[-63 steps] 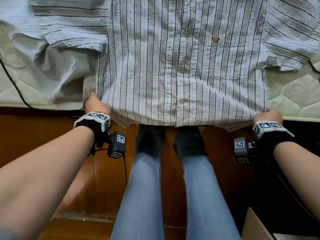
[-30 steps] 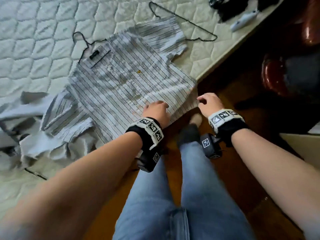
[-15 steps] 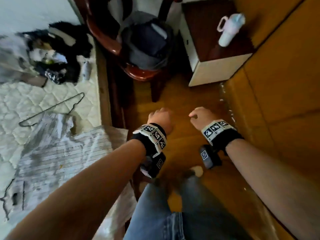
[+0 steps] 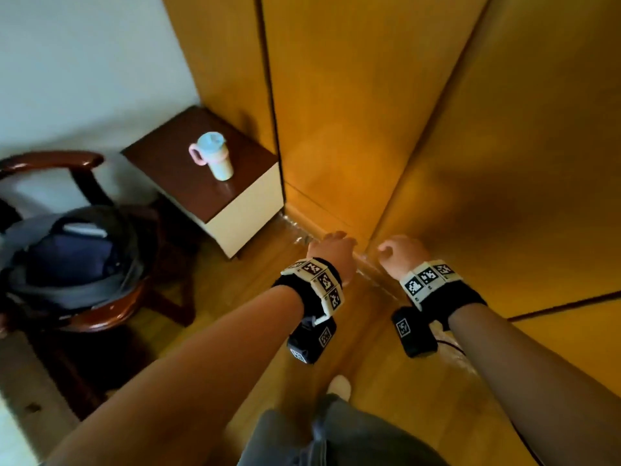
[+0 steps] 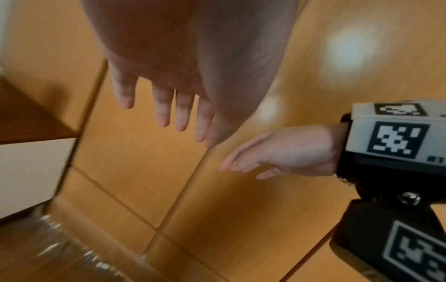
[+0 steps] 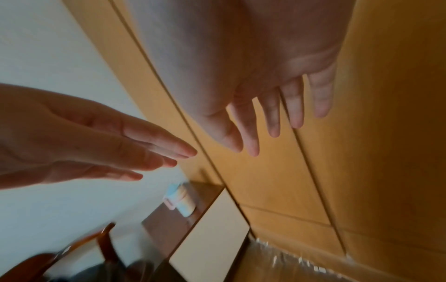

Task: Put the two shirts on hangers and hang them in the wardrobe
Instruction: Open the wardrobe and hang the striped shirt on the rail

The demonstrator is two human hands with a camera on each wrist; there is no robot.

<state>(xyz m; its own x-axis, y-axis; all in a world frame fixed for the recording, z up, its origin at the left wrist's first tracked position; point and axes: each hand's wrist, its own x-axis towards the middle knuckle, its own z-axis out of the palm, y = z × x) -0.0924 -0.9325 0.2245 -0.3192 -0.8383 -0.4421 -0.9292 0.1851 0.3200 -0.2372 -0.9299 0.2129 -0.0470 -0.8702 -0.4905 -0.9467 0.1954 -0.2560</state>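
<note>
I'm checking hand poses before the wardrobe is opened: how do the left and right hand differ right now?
In the head view the left hand hangs in front of the seam between the wardrobe doors, while the right hand is over the right-hand door. The left hand lies nearer the bedside cabinet; the right hand lies farther from it. Both are empty, with fingers extended.

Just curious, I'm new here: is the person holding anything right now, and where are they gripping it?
Nothing: the left hand and right hand are both empty, fingers loosely extended.

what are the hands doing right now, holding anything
Left hand: open, fingers straight, holding nothing.
Right hand: open, fingers straight, holding nothing.
</note>
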